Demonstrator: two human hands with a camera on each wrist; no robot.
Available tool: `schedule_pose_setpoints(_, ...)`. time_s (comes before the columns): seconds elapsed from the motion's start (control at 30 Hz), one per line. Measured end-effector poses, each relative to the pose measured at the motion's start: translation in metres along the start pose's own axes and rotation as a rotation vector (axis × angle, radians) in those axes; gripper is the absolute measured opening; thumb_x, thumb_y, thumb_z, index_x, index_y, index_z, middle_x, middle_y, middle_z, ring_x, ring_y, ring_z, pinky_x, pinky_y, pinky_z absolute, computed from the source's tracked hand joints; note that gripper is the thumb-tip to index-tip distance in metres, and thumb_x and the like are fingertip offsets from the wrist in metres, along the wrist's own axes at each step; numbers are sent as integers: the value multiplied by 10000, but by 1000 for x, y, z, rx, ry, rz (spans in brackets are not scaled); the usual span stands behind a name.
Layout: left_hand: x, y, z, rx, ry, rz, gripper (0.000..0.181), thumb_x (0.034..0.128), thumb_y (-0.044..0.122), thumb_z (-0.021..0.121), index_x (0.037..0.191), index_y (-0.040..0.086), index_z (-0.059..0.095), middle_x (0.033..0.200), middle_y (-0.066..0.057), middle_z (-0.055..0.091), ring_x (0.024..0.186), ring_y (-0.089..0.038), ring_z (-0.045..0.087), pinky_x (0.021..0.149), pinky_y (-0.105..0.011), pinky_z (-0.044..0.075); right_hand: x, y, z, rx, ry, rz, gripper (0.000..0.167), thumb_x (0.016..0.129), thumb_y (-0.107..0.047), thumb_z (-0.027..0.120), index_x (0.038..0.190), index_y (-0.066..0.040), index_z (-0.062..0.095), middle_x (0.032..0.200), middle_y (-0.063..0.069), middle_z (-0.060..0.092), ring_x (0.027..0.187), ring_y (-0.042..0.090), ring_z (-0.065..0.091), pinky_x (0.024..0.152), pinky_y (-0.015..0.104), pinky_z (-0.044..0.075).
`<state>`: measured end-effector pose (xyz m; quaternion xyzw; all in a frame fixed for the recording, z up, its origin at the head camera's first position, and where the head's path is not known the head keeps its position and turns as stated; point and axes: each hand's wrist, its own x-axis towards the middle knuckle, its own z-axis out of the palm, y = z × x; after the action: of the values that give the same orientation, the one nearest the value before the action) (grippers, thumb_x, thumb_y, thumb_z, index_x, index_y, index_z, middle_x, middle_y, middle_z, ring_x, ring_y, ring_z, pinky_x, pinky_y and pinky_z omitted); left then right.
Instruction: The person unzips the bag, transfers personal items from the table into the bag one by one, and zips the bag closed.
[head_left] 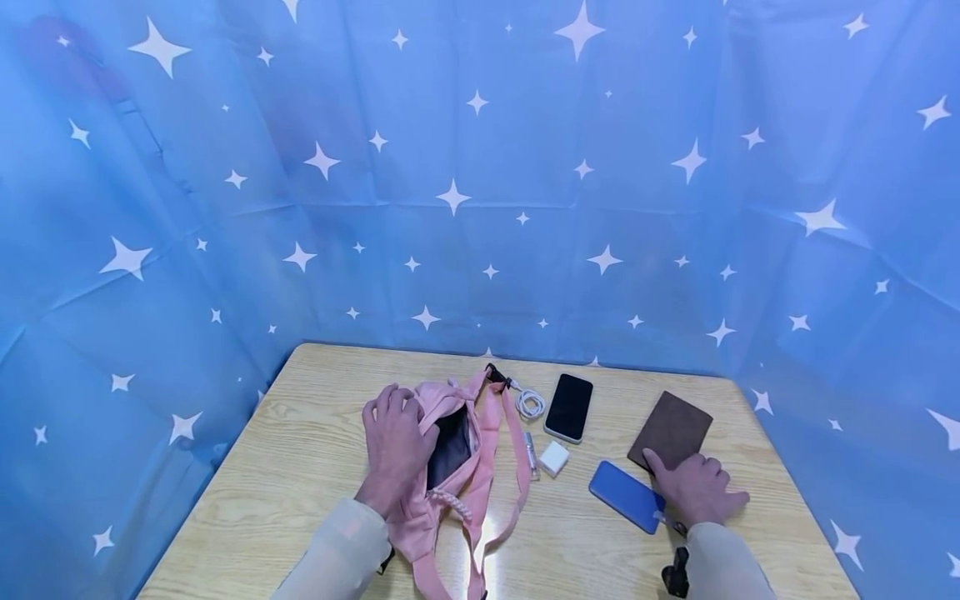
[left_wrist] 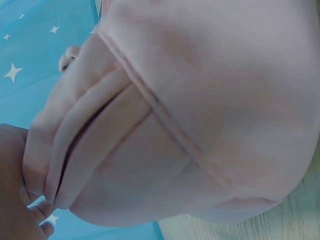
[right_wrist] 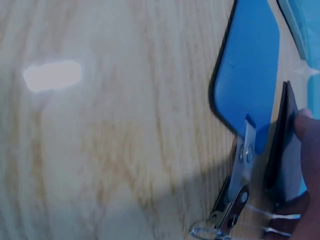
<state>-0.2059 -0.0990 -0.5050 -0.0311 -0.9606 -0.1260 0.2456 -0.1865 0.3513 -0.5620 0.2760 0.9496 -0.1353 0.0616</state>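
A pink waist bag [head_left: 420,508] lies on the table with its zipped mouth open and a dark lining showing. My left hand [head_left: 396,442] grips the rim of that mouth, thumb toward the inside; the left wrist view shows the pink cloth [left_wrist: 200,90] up close, fingers at its edge. At the right, my right hand [head_left: 697,490] pinches the near edge of a flat brown leather-like wallet [head_left: 672,427], thumb on top. In the right wrist view the wallet [right_wrist: 281,150] stands tilted. Beside it lie a flat blue rectangular thing [head_left: 627,497] and a nail clipper [right_wrist: 241,170].
Between bag and wallet lie a black-screened phone [head_left: 569,407], a coiled white cable [head_left: 530,404], a white charger block [head_left: 554,458] and a small clear tube-like item [head_left: 531,455]. Pink straps [head_left: 517,492] with a black buckle [head_left: 495,374] trail across the table [head_left: 285,467]. A starry blue curtain [head_left: 480,167] hangs behind.
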Motion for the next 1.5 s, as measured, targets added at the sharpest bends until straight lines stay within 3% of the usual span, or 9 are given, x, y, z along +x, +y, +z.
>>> schedule_pose_setpoints(0.17, 0, 0, 1, 8, 2, 1, 222, 742, 316, 705, 780, 111, 630, 1160, -89, 620, 1302, -300, 446, 1046, -518, 321, 0, -3, -4, 26, -26, 5, 1160, 782, -864, 361, 1174, 225, 435, 1178, 424, 416, 1100, 574, 394, 892, 768, 249)
schedule_pose_setpoints(0.4, -1, 0, 3, 2, 3, 1, 215, 740, 308, 705, 779, 110, 629, 1158, -89, 621, 1293, -301, 452, 1044, -520, 321, -4, -8, -17, 93, -124, -10, 1103, 810, -795, 449, 1265, 208, 379, 1261, 438, 331, 1108, 572, 373, 876, 728, 317)
schedule_pose_setpoints(0.77, -2, -2, 3, -22, 10, 2, 208, 719, 300, 715, 765, 118, 624, 1144, -88, 624, 1281, -298, 455, 1037, -511, 317, -3, -5, -22, 183, -249, -40, 1086, 847, -694, 509, 1454, 143, 180, 1448, 434, 90, 1276, 622, 148, 962, 767, 214)
schedule_pose_setpoints(0.87, -2, -2, 3, -29, 14, -1, 205, 717, 299, 714, 760, 119, 624, 1141, -85, 625, 1279, -298, 453, 1037, -512, 315, -2, -4, -19, 188, -237, -40, 1123, 838, -752, 454, 1470, 128, 158, 1468, 423, 69, 1293, 627, 123, 962, 779, 192)
schedule_pose_setpoints(1.03, 0, -2, 4, -36, 20, 2, 207, 718, 307, 712, 758, 125, 621, 1138, -78, 625, 1281, -296, 453, 1039, -511, 314, -2, -5, -12, 151, -156, 4, 1185, 806, -841, 358, 1445, 146, 213, 1467, 399, 160, 1292, 596, 200, 969, 760, 226)
schedule_pose_setpoints(1.33, 0, -4, 3, -26, 0, -31, 208, 728, 314, 706, 770, 128, 623, 1161, -75, 622, 1299, -293, 444, 1049, -512, 315, -1, -14, -14, 128, -119, 27, 980, 854, -709, 491, 1258, 183, 439, 1281, 409, 370, 1128, 558, 404, 907, 729, 331)
schedule_pose_setpoints(1.5, -1, -5, 1, -35, 11, -33, 198, 722, 295, 710, 762, 124, 618, 1152, -77, 623, 1289, -297, 452, 1043, -508, 319, 0, -15, -15, 190, -112, 47, 865, 839, -631, 592, 1154, 165, 469, 1117, 376, 416, 1024, 519, 432, 862, 701, 351)
